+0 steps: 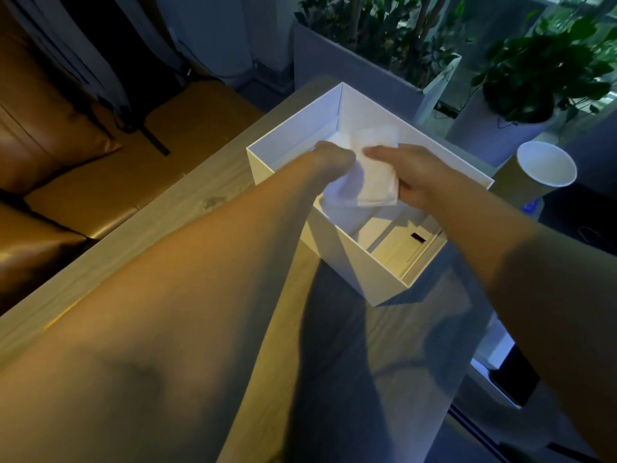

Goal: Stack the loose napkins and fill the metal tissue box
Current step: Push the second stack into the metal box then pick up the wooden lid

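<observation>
A white open-topped box [364,272] stands on the wooden table, one corner turned toward me. Both my hands reach in over its rim. My left hand [332,160] grips the left side of a white napkin [370,187], its fingers curled out of sight behind the paper. My right hand [405,172] holds the napkin's right edge, with the thumb on top. More white paper lies lower in the box beneath the napkin [340,215]. No metal tissue box can be made out.
A paper cup [534,175] stands just right of the box on a dark surface. Planters with green plants [374,71] sit behind the table. Brown leather seats [66,162] run along the left. The table edge [133,228] slants from lower left to upper right.
</observation>
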